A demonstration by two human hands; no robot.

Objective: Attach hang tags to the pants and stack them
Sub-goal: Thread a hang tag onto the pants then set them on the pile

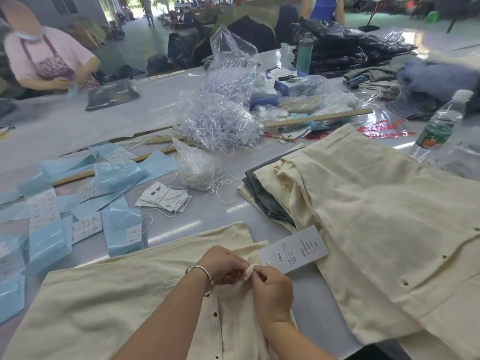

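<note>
Pants (109, 302), cream, lie flat on the grey table (181, 229) directly below the camera; left hand (220, 263), bracelet on wrist, and right hand (270, 289) meet at the waistband, both pinching a small cream fabric loop (248, 271); white hang tag (293, 249) lies just beside the fingers, partly on the table; stack of cream pants (376, 229) to the right, over a grey pair; loose tags with strings (163, 198) and blue tag packets (122, 229) to the left.
</note>
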